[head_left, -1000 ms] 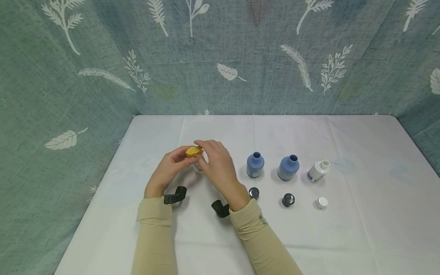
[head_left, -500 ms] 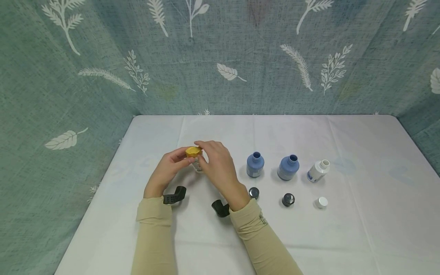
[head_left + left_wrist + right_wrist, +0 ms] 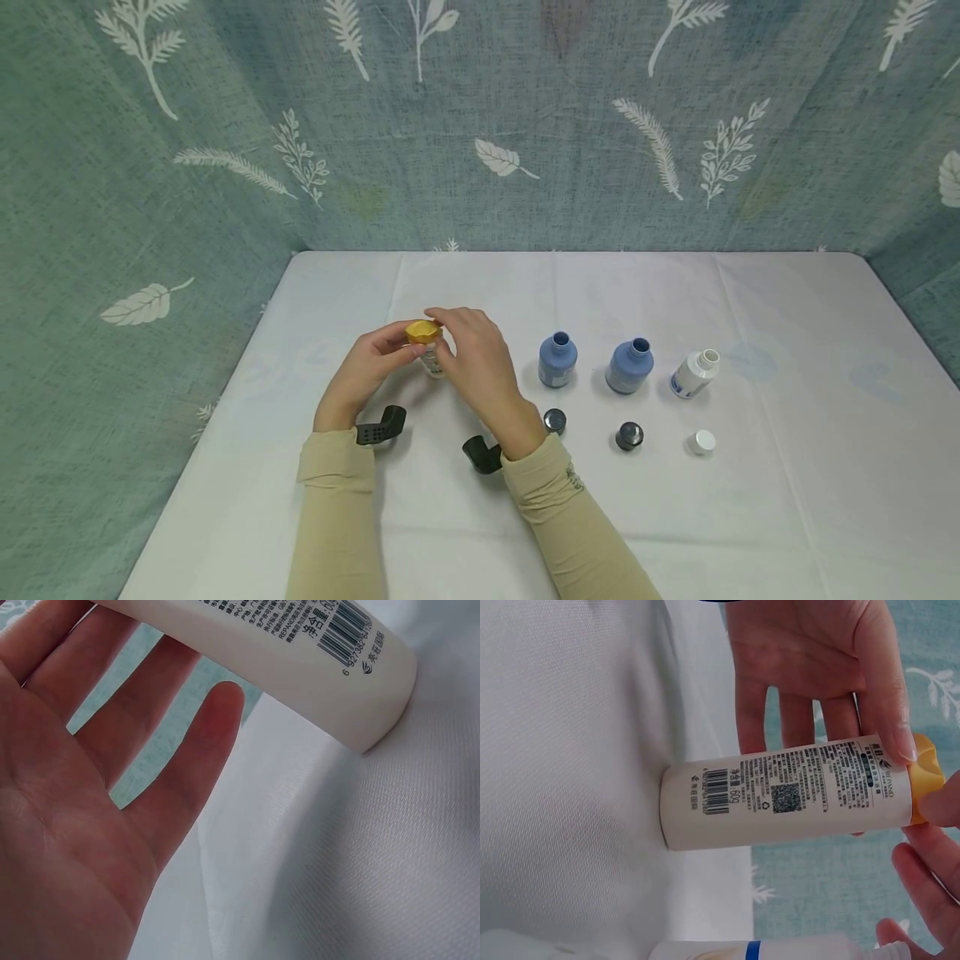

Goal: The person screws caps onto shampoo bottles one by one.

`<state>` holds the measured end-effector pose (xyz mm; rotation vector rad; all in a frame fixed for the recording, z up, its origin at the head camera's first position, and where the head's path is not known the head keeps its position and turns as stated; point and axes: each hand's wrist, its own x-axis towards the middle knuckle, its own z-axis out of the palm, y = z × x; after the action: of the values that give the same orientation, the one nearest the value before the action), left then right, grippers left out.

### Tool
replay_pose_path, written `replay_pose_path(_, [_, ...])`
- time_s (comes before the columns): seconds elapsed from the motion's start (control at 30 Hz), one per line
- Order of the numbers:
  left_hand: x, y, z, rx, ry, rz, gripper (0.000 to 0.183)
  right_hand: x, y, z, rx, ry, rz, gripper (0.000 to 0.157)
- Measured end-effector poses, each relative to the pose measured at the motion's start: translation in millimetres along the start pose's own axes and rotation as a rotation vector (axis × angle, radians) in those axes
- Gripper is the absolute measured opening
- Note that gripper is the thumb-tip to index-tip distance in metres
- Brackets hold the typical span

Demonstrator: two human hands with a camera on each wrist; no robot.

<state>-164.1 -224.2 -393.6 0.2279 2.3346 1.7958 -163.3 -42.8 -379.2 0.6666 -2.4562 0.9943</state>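
Note:
A whitish bottle (image 3: 795, 795) with printed text and a barcode stands on the white table; its yellow cap (image 3: 423, 332) is on top. My left hand (image 3: 366, 367) holds the bottle near its top, the thumb just under the cap and the fingers behind. From the other side, my right hand (image 3: 476, 358) pinches the yellow cap between thumb and fingers. In the left wrist view the lower part of the bottle (image 3: 300, 660) shows past the spread left fingers. The right hand hides part of the bottle in the head view.
Two blue bottles (image 3: 557, 362) (image 3: 629, 368) and a white bottle (image 3: 694, 373) stand uncapped to the right. Before them lie two black caps (image 3: 555, 421) (image 3: 629, 436) and a white cap (image 3: 701, 442). A leaf-patterned green curtain (image 3: 480, 167) hangs behind the table (image 3: 847, 467).

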Motion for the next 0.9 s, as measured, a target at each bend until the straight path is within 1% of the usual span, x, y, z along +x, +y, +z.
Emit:
replay_pose_path(0.2, [5.0,-12.6,-2.6,0.004,-0.001,0.011,0.043,0,-1,-1.0,0.016,0.027,-0.001,0.034])
replay_pose_path(0.3, [5.2,-12.2,-3.4,-0.004,-0.006,0.031,0.044,1,-1,-3.0,0.031,0.037,0.005,0.032])
replay_pose_path(0.37, [3.7,-7.5,-3.4,0.004,0.008,0.053,0.043,1,-2,-5.9,0.054,0.043,0.018,0.03])
replay_pose_path(0.47, [-0.3,5.5,-1.8,0.007,0.06,0.118,0.041,2,-2,-11.6,0.12,0.06,0.033,0.03])
replay_pose_path(0.63, [-7.6,31.3,3.6,0.003,0.226,0.267,0.036,4,1,-23.6,0.296,0.122,0.038,0.027])
replay_pose_path(0.73, [-9.6,43.3,7.0,-0.007,0.304,0.349,0.032,6,3,-32.3,0.406,0.168,0.041,0.025])
replay_pose_path(0.8, [-10.5,50.5,9.5,-0.039,0.323,0.407,0.031,7,4,-39.7,0.472,0.194,0.041,0.024])
replay_pose_path(0.9, [-10.0,57.3,13.6,-0.085,0.309,0.475,0.029,8,4,-51.8,0.551,0.209,0.066,0.025])
